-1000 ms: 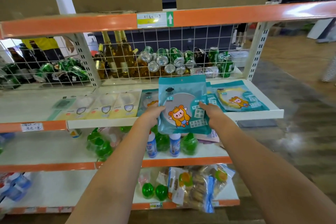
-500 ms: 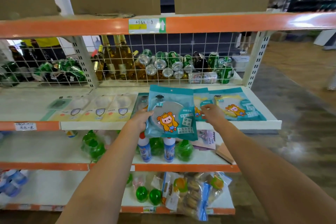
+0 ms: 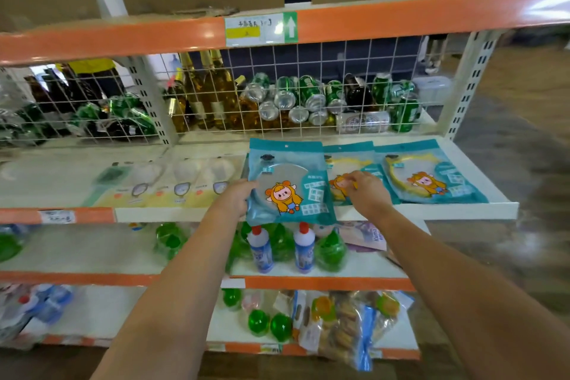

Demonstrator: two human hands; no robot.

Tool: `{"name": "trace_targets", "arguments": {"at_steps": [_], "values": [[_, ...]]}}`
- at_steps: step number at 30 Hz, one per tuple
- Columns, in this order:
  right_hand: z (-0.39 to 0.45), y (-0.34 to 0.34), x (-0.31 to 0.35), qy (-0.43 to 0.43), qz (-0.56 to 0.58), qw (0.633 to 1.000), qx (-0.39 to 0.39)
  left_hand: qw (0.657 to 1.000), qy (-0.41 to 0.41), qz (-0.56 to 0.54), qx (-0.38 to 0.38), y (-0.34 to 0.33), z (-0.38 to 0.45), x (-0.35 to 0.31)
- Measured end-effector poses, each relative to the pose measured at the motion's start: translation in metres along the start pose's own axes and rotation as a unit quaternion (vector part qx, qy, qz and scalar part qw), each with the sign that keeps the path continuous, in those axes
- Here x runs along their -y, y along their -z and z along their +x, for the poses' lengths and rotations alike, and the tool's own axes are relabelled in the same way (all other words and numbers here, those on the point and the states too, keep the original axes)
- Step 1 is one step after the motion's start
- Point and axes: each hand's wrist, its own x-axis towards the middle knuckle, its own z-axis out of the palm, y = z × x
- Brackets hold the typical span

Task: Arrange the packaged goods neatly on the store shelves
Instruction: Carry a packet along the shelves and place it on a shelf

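My left hand [image 3: 235,199] gripped the teal packet [image 3: 288,182] at its nine o'clock edge, long axis running twelve to six, overhanging the shelf [image 3: 481,211] lip. My right hand [image 3: 368,191], fingers curled, touched the next packet [image 3: 345,160] at three o'clock.

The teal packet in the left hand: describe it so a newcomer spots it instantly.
Find the white shelf below the wire-caged cans. Three teal cartoon packets lie there; this teal packet is leftmost, gripped by the left hand, overhanging the front edge, with no yellow ring inside.
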Motion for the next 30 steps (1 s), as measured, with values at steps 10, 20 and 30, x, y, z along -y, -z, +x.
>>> {"name": "trace_targets", "arguments": {"at_steps": [10, 20, 30], "values": [[0.03, -0.027, 0.021, -0.065, -0.041, 0.997, -0.017, 0.996, 0.012, 0.082, -0.023, 0.032, 0.085, -0.02], [0.045, -0.049, 0.039, -0.078, -0.106, 0.991, -0.036, 0.985, -0.006, 0.171, -0.034, 0.034, 0.109, -0.023], [0.058, -0.057, 0.044, -0.03, -0.11, 0.993, -0.01, 0.881, -0.126, 0.451, -0.061, 0.036, 0.111, -0.017]]}}
